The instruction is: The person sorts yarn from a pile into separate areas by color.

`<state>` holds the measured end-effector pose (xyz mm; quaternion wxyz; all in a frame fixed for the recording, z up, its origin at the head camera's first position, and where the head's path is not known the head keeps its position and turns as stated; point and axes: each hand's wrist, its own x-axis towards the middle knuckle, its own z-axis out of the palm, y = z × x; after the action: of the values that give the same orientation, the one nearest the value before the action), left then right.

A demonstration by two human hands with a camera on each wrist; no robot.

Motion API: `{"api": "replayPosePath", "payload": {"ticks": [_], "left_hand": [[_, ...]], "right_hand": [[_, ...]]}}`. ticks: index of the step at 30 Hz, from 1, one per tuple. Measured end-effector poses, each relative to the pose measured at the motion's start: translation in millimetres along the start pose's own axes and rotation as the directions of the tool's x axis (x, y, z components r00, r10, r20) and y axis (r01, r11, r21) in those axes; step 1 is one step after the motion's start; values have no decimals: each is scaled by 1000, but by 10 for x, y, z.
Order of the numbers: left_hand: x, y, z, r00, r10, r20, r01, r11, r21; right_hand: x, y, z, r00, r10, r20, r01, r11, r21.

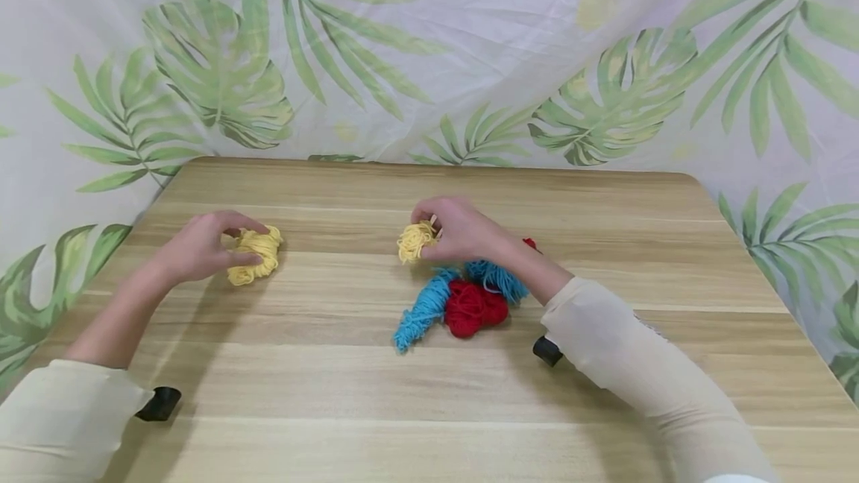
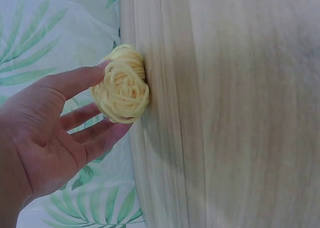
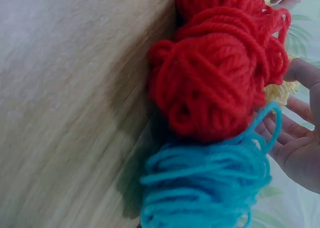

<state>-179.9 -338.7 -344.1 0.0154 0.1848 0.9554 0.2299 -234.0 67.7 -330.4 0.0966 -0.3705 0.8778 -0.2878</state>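
At the left of the table, my left hand (image 1: 206,248) grips a ball of yellow yarn (image 1: 262,256) between thumb and fingers. The left wrist view shows that yellow ball (image 2: 122,88) close to the tabletop. Near the middle, my right hand (image 1: 456,229) holds a second ball of yellow yarn (image 1: 414,241), partly covered by the fingers. Below and beside the right hand lie red yarn (image 1: 470,308), a long blue yarn bundle (image 1: 426,308) and another blue bundle (image 1: 496,279). In the right wrist view, red yarn (image 3: 210,83) and blue yarn (image 3: 207,188) stand in front of the hand.
A wooden table (image 1: 302,386) carries everything. Behind it hangs a white cloth (image 1: 483,36) printed with green leaves. A bit of red yarn (image 1: 531,243) shows behind the right forearm. Black pieces (image 1: 159,403) stick out under both sleeves.
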Motion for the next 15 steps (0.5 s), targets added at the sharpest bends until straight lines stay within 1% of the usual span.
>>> {"api": "replayPosePath", "payload": {"ticks": [3, 7, 11, 15], "left_hand": [[8, -7, 14, 1000, -7, 11, 7, 1000, 1], [18, 5, 19, 1000, 3, 10, -3, 1000, 2], [26, 8, 25, 1000, 3, 12, -3, 1000, -1], [34, 1, 35, 1000, -1, 12, 1, 1000, 2]], "right_hand": [[30, -25, 11, 1000, -4, 3, 4, 1000, 5], [70, -45, 14, 1000, -5, 6, 5, 1000, 23], [115, -45, 19, 1000, -19, -2, 19, 999, 50], [150, -42, 29, 1000, -14, -11, 15, 997, 69]]}}
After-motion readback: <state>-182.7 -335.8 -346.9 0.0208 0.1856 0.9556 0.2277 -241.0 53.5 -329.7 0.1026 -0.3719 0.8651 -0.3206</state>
